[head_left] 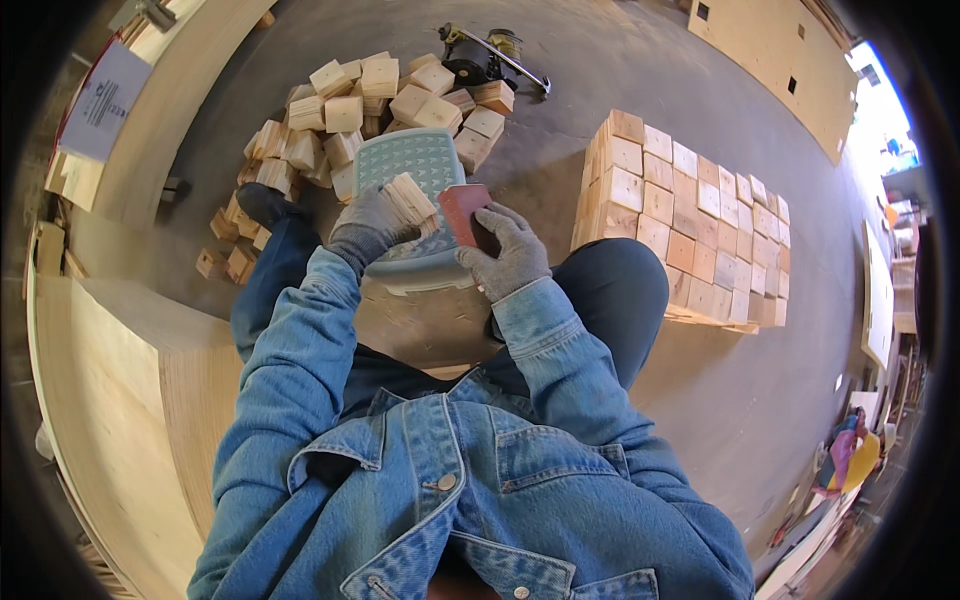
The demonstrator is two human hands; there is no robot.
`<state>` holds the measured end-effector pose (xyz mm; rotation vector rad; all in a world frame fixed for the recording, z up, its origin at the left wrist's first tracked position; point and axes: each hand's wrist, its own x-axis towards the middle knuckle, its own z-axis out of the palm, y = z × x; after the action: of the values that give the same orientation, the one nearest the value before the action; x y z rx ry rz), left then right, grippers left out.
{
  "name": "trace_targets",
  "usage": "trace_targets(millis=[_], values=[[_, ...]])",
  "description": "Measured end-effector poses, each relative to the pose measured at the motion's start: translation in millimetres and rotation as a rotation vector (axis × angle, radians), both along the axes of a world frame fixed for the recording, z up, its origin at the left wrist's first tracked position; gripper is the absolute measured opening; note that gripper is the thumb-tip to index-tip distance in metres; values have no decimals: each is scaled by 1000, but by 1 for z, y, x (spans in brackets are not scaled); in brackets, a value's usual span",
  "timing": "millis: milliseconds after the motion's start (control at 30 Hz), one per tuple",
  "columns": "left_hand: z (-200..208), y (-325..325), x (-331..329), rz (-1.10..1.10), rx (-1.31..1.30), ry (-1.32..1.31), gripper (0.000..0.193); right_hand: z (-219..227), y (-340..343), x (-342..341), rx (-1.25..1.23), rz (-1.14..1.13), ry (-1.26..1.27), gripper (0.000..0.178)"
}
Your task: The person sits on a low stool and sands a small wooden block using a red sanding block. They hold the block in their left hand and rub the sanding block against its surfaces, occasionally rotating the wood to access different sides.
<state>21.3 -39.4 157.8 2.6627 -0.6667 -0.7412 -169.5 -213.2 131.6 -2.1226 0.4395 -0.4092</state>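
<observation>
Gloved, my left hand (372,222) grips one wooden block (411,198); my right hand (507,252) clasps one reddish sanding pad (463,212) over one green stool (412,165).

I wear grey knit gloves on my left hand (372,225) and right hand (510,255); faded blue denim jacket, metal buttons; dark trousers.

A stool (425,165) is standing directly in front of the person, between the knees. Above its seat, the left hand (372,226) is gripping a wooden block (411,199) — the right hand (510,255) is pressing a sanding pad (464,212) against that block's right side. Behind and left of the stool, a loose heap of blocks (350,110) is lying on the floor (610,70). To the right, stacked blocks (690,215) are sitting in neat rows — well apart from the heap.
</observation>
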Motion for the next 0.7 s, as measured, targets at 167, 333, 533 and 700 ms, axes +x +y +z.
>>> trace_targets(millis=[167, 333, 533, 700], values=[[-11, 4, -13, 46, -63, -103, 76, 4, 2, 2, 19, 6, -11, 63], [-38, 18, -12, 51, -148, -346, 79, 2, 2, 2, 19, 3, -14, 64], [-56, 30, 1, 40, -273, -463, 86, 2, 4, 7, 7, 10, 36, 64], [-67, 34, -35, -5, -614, -534, 74, -5, 6, 10, -38, 7, 52, 64]])
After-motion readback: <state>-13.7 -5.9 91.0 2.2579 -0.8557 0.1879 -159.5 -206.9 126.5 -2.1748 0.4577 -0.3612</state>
